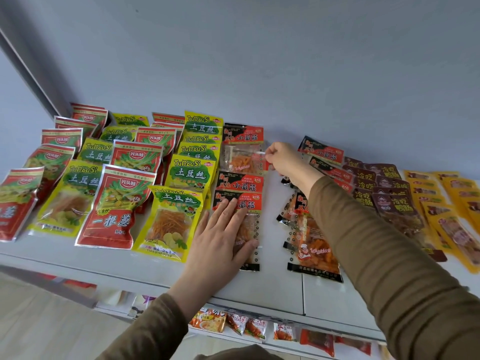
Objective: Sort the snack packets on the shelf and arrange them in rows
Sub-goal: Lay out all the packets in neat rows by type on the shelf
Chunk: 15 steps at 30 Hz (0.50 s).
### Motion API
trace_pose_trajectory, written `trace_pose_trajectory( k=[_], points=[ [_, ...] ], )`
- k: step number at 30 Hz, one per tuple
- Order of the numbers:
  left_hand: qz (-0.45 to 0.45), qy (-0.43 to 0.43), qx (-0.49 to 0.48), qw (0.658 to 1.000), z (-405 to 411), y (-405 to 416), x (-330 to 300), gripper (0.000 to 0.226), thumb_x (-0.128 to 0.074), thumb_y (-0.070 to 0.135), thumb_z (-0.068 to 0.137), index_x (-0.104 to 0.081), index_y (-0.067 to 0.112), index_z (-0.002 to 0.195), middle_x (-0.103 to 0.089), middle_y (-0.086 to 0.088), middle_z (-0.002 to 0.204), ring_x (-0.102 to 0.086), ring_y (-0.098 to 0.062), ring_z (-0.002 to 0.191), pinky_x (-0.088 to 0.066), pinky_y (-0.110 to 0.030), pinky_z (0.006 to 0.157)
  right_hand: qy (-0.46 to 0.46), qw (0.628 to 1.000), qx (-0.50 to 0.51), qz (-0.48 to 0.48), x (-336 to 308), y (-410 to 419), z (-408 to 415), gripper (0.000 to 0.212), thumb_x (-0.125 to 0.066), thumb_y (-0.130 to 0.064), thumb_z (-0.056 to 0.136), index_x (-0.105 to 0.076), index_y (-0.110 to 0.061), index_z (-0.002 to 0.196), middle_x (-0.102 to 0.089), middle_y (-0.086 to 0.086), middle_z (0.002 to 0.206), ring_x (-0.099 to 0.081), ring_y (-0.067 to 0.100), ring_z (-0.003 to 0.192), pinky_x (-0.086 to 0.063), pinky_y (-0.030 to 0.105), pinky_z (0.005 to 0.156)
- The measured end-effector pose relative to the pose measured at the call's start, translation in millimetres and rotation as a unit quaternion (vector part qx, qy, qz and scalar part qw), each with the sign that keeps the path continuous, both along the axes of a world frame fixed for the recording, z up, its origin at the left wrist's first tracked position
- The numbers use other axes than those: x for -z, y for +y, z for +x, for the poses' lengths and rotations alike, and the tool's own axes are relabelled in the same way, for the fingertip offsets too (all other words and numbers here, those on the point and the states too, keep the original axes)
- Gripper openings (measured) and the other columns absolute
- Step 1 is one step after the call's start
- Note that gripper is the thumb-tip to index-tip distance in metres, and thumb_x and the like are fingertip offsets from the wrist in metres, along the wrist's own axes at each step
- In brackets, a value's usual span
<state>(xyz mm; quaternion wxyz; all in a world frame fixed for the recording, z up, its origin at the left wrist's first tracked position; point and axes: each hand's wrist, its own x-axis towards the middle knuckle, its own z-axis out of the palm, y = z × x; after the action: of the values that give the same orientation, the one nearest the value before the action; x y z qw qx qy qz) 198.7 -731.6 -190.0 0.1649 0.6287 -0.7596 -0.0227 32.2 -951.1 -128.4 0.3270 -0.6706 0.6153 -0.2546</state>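
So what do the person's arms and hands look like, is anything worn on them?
Both arms wear long, olive-brown knit sleeves with soft folds, ending at the wrists. The left hand and right hand are bare: no gloves, and no rings, watch or bracelets that I can see. No markings or logos show on the sleeves.

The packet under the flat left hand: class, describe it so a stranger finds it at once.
On the white shelf, find the black-and-red column beside the yellow packets. The front packet is nearest the edge; only it lies under the left hand.
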Motion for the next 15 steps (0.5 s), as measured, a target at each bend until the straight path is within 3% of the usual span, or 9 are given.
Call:
trace_pose_trajectory(
  k=[2,5,8,12,13,15],
  points=[
    [0.001,0.002,0.001,1.0,0.0,0.1,-0.1,0.075,-0.023,0.074,0.099,-0.026,0.031,0.161,-0.011,0.009,0.171,0.001,-0.01,0.158,-0.01,-0.046,0.129,-0.015,1.0,0.014,-0.001,1.5,-6.2,1.5,0.013,-0.053,-0.017,0.102,-0.059,-0.02,0.091,-0.063,0.0,0.091,-0.053,0.012,0.068,-0.04,0.025,0.052],
    [0.002,0.002,0.005,1.0,0.1,0.7,-0.6,0.074,-0.026,0.073,0.1,-0.027,0.03,0.161,-0.011,0.009,0.171,0.0,-0.01,0.158,-0.009,-0.046,0.129,-0.042,0.999,0.027,0.001,1.6,-14.8,5.2,0.017,-0.054,-0.018,0.101,-0.057,-0.024,0.086,-0.065,-0.001,0.088,-0.058,0.011,0.068,-0.044,0.025,0.049],
    [0.0,-0.002,0.006,1.0,-0.3,1.1,-0.8,0.074,-0.025,0.073,0.1,-0.026,0.03,0.161,-0.011,0.009,0.171,0.001,-0.01,0.158,-0.008,-0.045,0.129,-0.068,0.994,0.061,-0.058,-0.3,-22.9,9.1,0.013,-0.051,-0.019,0.103,-0.061,-0.019,0.094,-0.064,-0.004,0.094,-0.062,0.014,0.082,-0.053,0.03,0.065],
    [0.003,0.0,0.006,1.0,0.3,0.5,-0.8,0.074,-0.026,0.072,0.1,-0.027,0.03,0.161,-0.011,0.009,0.171,0.0,-0.01,0.158,-0.01,-0.045,0.129,-0.117,0.986,0.098,-0.06,-1.6,-32.2,14.5,0.015,-0.048,-0.021,0.104,-0.06,-0.016,0.096,-0.065,0.002,0.099,-0.063,0.022,0.09,-0.058,0.041,0.083],
    [0.004,0.0,0.005,1.0,0.3,0.4,-0.5,0.074,-0.026,0.073,0.1,-0.026,0.03,0.161,-0.01,0.009,0.171,0.001,-0.01,0.158,-0.009,-0.044,0.129,-0.122,0.986,0.101,-0.054,-2.3,-32.9,15.7,0.02,-0.046,-0.026,0.105,-0.058,-0.014,0.095,-0.063,0.003,0.093,-0.062,0.022,0.086,-0.058,0.042,0.081],
    [0.005,0.0,0.005,1.0,0.3,0.3,0.1,0.074,-0.026,0.072,0.1,-0.026,0.03,0.161,-0.009,0.009,0.171,0.002,-0.009,0.158,-0.009,-0.044,0.128,-0.067,0.994,0.071,-0.04,-3.3,-29.8,19.2,0.035,-0.041,-0.045,0.104,-0.049,-0.015,0.087,-0.055,-0.001,0.075,-0.057,0.019,0.069,-0.051,0.035,0.062]
  ],
)
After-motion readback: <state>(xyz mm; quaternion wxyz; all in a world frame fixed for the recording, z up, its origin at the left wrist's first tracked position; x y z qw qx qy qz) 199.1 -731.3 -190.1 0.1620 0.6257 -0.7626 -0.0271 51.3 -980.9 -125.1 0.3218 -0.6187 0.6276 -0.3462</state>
